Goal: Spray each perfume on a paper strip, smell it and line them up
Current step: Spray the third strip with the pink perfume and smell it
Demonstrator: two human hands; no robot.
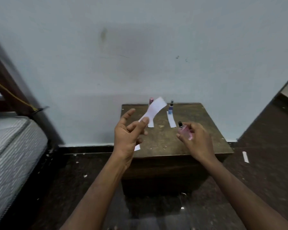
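My left hand pinches a white paper strip and holds it up above the small wooden table. My right hand grips a pink perfume bottle with a black sprayer, over the table's right half. At the back stand a pink-capped bottle, partly hidden by the raised strip, and a blue bottle. A paper strip lies in front of the pink-capped bottle, and another strip lies in front of the blue one. A further strip's end shows under my left hand.
The table stands against a pale wall. A mattress on a dark bed frame is at the left. The dark floor holds small paper scraps and one loose strip to the right of the table.
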